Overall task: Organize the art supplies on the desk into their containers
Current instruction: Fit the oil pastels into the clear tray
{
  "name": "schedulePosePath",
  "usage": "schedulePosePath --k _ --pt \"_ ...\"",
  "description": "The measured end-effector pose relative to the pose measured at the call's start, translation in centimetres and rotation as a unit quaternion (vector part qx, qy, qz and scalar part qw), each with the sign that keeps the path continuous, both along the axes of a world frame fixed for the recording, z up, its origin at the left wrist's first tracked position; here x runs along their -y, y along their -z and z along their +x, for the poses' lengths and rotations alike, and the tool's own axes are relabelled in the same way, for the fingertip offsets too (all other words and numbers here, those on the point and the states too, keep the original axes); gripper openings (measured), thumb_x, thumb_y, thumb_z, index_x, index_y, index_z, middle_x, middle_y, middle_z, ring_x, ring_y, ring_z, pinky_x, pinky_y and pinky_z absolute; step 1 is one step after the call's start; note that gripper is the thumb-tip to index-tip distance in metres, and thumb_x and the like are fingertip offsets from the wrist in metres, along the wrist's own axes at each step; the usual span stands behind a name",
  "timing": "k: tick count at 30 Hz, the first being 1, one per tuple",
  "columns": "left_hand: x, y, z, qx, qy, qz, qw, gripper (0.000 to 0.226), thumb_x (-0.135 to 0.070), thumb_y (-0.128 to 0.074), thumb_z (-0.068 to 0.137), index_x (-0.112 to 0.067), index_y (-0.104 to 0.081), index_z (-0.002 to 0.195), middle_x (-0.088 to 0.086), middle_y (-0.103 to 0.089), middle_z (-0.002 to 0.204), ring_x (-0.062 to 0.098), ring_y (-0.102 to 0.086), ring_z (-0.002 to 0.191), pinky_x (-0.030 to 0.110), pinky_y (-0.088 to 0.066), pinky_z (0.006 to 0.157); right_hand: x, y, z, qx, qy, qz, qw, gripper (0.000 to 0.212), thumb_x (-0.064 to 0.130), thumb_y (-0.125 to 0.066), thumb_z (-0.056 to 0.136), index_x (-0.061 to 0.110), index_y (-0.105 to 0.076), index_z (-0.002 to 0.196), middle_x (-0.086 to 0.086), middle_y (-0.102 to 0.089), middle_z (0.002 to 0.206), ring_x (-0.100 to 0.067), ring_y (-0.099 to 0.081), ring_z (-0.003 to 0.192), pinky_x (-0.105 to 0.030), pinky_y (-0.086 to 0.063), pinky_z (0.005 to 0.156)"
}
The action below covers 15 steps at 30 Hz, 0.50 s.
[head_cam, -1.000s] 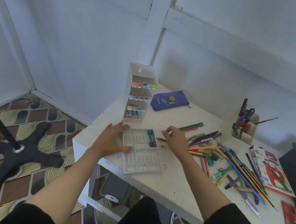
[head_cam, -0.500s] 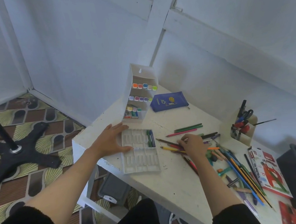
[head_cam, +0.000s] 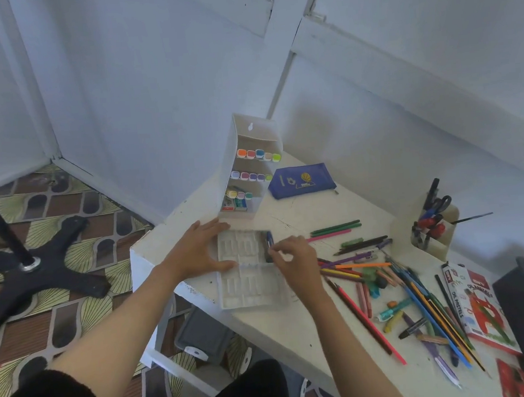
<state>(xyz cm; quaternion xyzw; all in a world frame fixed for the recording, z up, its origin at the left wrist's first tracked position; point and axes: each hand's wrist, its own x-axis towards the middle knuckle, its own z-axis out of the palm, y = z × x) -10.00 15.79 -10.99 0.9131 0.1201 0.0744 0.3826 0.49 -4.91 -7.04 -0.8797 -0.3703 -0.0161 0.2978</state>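
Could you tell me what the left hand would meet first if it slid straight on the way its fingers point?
The left hand lies flat, its fingers pointing across the desk at the white compartment tray. It already appears to touch the tray's left edge, so the tray comes first.

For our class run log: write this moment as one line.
left hand: flat, steadying tray | right hand: at tray's slot, placing pen
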Motion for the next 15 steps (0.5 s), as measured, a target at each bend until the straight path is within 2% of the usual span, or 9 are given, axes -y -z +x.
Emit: schedulePosePath --k 3,5,8,12,15 --pt "-0.1 0.2 0.1 -0.008 0.002 0.000 1.000 0.098 -0.076 -0.057 0.056 -0.027 -0.039 0.140 -0.002 -0.033 0.152 0.015 -0.027 0.140 0.029 -0.005 0.116 -1.2 2.2 -1.6 0.003 -0.005 -0.008 1.000 0.008 0.007 -0.070 0.079 0.007 -0.073 0.086 -0.005 -0.064 0.085 -0.015 -0.051 0.081 -0.012 -0.034 0.071" --pt "-0.2 0.3 0.1 -0.006 0.001 0.005 1.000 0.102 -0.078 -0.050 0.053 -0.027 -0.039 0.140 -0.001 -0.033 0.152 0.015 -0.027 0.140 0.030 -0.005 0.116 -1.5 2.8 -1.9 -0.014 0.012 0.007 1.000 0.008 0.006 -0.068 0.080 0.007 -0.071 0.088 -0.004 -0.060 0.087 -0.016 -0.053 0.083 -0.009 -0.037 0.072" --pt "-0.1 0.3 0.2 -0.004 0.000 0.012 1.000 0.102 -0.079 -0.049 0.053 -0.027 -0.039 0.140 -0.001 -0.032 0.152 0.017 -0.028 0.139 0.032 -0.007 0.116 -1.8 2.7 -1.7 -0.015 0.018 0.017 1.000 0.013 0.006 -0.066 0.080 0.011 -0.063 0.092 0.002 -0.054 0.089 -0.018 -0.053 0.084 -0.025 -0.047 0.074" --pt "-0.2 0.7 0.3 0.003 0.000 0.014 1.000 0.100 -0.079 -0.050 0.054 -0.028 -0.039 0.140 -0.001 -0.034 0.152 0.015 -0.028 0.140 0.032 -0.006 0.117 -1.8 3.7 -1.3 0.111 0.022 -0.014 0.993 0.023 0.016 -0.059 0.083 0.010 -0.068 0.104 -0.005 -0.062 0.101 -0.022 -0.053 0.089 -0.030 -0.045 0.075" --pt "-0.2 0.8 0.4 0.006 0.002 0.018 1.000 0.099 -0.079 -0.050 0.055 -0.028 -0.039 0.140 -0.002 -0.034 0.151 0.014 -0.027 0.140 0.033 -0.006 0.118 -1.7 4.1 -1.3 0.128 0.024 -0.039 0.991 0.031 0.026 -0.046 0.088 0.012 -0.071 0.101 -0.003 -0.065 0.104 -0.023 -0.053 0.095 -0.037 -0.050 0.074"
